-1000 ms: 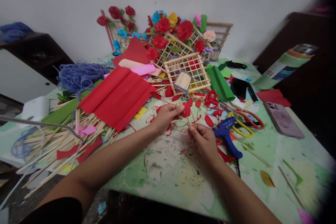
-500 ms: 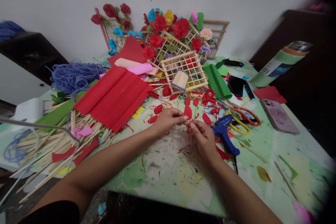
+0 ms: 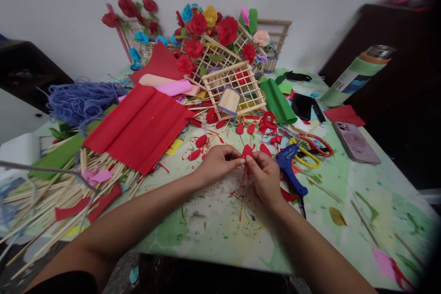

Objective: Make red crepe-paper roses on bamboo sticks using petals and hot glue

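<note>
My left hand [image 3: 222, 161] is pinched, its thumb and forefinger meeting the fingertips of my right hand [image 3: 264, 172], also pinched. A red paper petal [image 3: 247, 150] shows at the joined fingertips, its lower part hidden by them. Thin red strips [image 3: 241, 197] trail just below the fingers. Several loose red petals [image 3: 200, 141] lie on the table beyond my left hand. Right beside my right hand is a blue glue gun [image 3: 291, 169]. Scissors with red and yellow handles [image 3: 309, 158] lie behind it.
Red crepe paper [image 3: 141, 124] covers a heap of thin sticks [image 3: 44, 202] at left, near blue yarn [image 3: 77, 101]. Stick lattices [image 3: 237, 92] with paper flowers [image 3: 228, 31] lean at the back. A bottle [image 3: 358, 76] and a phone [image 3: 356, 142] stand and lie at right.
My fingertips have come closer together, and the red petal now shows right at them. The whole view has shifted, so things on the table appear further left.
</note>
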`<action>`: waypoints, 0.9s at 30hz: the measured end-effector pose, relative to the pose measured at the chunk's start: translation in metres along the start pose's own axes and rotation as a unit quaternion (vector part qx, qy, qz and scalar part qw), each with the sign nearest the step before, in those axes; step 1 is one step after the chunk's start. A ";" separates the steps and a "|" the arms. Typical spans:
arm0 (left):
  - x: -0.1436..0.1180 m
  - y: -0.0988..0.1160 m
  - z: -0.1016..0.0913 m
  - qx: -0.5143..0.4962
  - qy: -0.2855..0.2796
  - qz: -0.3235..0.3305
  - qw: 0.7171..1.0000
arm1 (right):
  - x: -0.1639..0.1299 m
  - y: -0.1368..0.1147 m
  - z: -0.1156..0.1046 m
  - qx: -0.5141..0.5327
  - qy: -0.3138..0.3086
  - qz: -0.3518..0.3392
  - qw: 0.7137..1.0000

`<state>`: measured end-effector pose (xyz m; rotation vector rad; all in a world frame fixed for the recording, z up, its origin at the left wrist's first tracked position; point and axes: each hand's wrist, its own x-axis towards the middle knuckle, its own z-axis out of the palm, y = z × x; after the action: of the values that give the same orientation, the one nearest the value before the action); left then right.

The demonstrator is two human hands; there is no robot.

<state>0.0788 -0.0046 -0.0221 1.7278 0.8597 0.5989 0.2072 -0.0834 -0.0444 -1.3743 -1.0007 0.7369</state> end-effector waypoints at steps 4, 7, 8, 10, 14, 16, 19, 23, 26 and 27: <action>-0.002 0.003 -0.001 0.090 0.017 0.055 0.994 | 0.001 -0.001 0.001 -0.007 -0.004 0.009 1.000; -0.003 0.002 -0.003 0.131 0.012 0.077 0.988 | 0.000 -0.002 0.002 -0.016 -0.009 0.009 1.000; -0.003 0.002 -0.003 0.141 0.011 0.082 0.986 | 0.000 -0.002 0.003 -0.020 -0.010 0.009 1.000; -0.003 0.001 -0.003 0.160 0.008 0.092 0.983 | 0.000 -0.002 0.003 -0.032 -0.011 0.007 0.999; -0.004 0.001 -0.004 0.183 0.006 0.119 0.976 | -0.001 -0.001 0.003 -0.050 -0.014 0.008 0.999; -0.004 0.001 -0.004 0.192 0.006 0.129 0.973 | -0.001 -0.001 0.003 -0.051 -0.016 0.009 0.999; -0.005 0.002 -0.004 0.206 0.007 0.131 0.970 | -0.001 -0.002 0.004 -0.050 -0.014 0.009 0.999; -0.002 0.001 -0.008 0.217 0.026 0.132 0.967 | -0.002 -0.005 0.004 -0.017 -0.006 0.020 1.000; 0.003 -0.001 -0.013 0.201 0.052 0.106 0.972 | -0.001 -0.009 0.003 0.056 -0.009 0.049 0.997; 0.004 -0.002 -0.014 0.186 0.057 0.089 0.977 | -0.001 -0.010 0.003 0.100 -0.016 0.071 0.992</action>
<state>0.0703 0.0075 -0.0192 2.1441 0.9469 0.6938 0.2032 -0.0837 -0.0348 -1.2704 -0.8352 0.9424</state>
